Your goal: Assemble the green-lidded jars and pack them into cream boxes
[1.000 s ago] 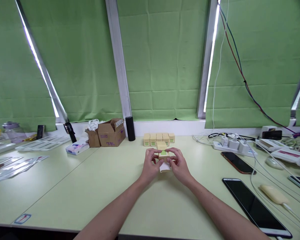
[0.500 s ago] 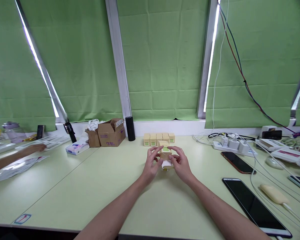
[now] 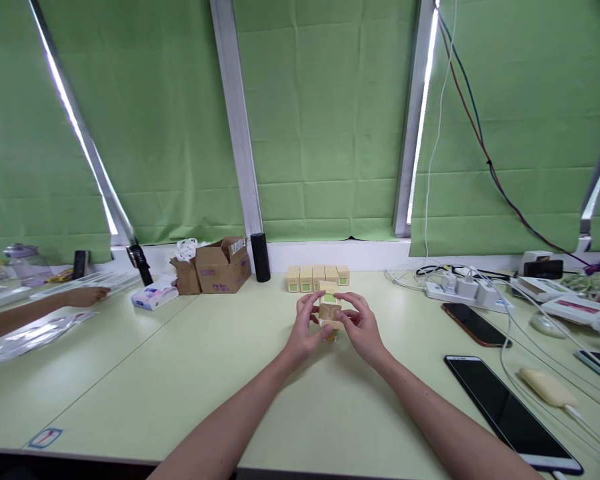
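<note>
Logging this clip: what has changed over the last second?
The white slip under the small box is gone from view; both hands, left and right, still hold it. A co-worker's hand has come in at far left. The row of boxes has not moved.

Both forearms bare, reaching fwd from the bottom edge, converging at the small box (image 3: 330,305). Left hand (image 3: 306,328) cups the box's left side, thumb up near its top, fingers curled w/ tips on it. Right hand (image 3: 363,327) mirrors on the box's right side, thumb & index pinching at its front, palm turned inward. The 2 wrists are roughly level, just below the box.
</note>
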